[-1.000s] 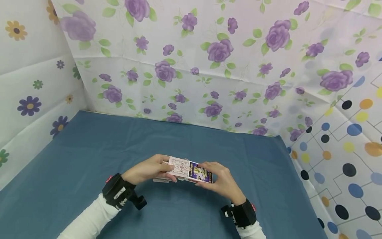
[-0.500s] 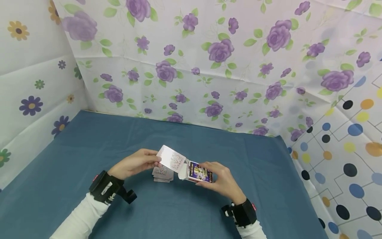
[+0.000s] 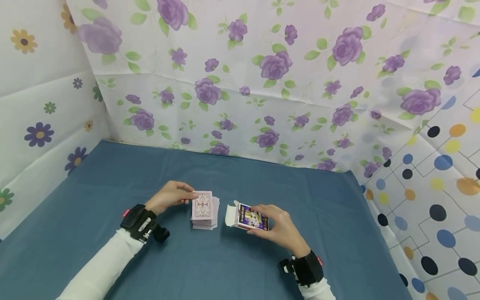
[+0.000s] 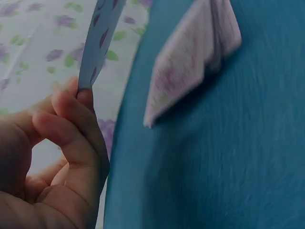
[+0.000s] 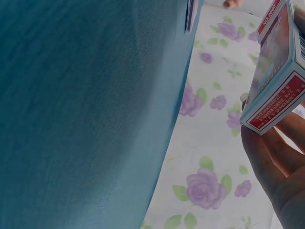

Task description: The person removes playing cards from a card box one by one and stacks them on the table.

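Card box (image 5: pixel 279 71): cut off by right wrist view's edge.
Card (image 4: pixel 97 43): top cut off.
Card pile (image 4: pixel 193 57): blurred.

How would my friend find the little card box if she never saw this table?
Look at the blue table in front of the flowery wall. Near the middle, the right hand holds the card box, its white flap open. Unlike the pink card pile beside it, the box has a purple picture on top.

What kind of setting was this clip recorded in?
Probably a makeshift tabletop recording booth rather than a lived-in room: a blue-covered table is walled on three sides by patterned sheets, and it bears only a pile of cards and a card box.
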A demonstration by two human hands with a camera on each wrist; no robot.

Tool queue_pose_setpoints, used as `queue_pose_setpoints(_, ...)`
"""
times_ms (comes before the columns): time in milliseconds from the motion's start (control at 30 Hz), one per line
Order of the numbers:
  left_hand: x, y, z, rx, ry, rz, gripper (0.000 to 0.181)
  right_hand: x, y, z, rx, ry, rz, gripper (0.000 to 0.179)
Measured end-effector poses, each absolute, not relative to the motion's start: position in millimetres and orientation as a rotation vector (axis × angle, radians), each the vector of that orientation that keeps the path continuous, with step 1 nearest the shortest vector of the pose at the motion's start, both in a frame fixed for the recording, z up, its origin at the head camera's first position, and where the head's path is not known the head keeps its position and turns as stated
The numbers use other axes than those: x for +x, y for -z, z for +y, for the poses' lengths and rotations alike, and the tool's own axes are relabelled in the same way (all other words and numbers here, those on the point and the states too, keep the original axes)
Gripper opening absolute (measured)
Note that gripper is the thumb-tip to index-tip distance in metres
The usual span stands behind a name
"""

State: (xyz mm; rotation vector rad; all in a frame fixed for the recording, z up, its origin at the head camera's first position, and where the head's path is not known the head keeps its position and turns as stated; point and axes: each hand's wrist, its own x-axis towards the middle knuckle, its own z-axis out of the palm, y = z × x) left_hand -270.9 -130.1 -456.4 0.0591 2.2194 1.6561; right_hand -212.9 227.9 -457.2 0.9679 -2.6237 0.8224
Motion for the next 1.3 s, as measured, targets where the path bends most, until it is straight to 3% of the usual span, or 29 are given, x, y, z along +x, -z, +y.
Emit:
queue_pose_setpoints(400, -296.3, 460.2, -108.9, 0.011, -1.414, 2.369, 0.031, -213.2, 457.4, 226.8, 0.967, -0.824, -2.633, 0.056)
queue_pose_setpoints(733, -296.8, 459.6, -99.9, 0.155, -1.159, 2.635, 0.024, -213.8, 458.8, 225.6, 0.979, -0.824, -2.645, 0.055)
queue_pose_setpoints(1300, -294.6, 450.5, -87.6, 0.083, -1.023, 2.571, 0.017, -214.4, 459.7, 225.7, 0.975, -0.824, -2.658, 0.055)
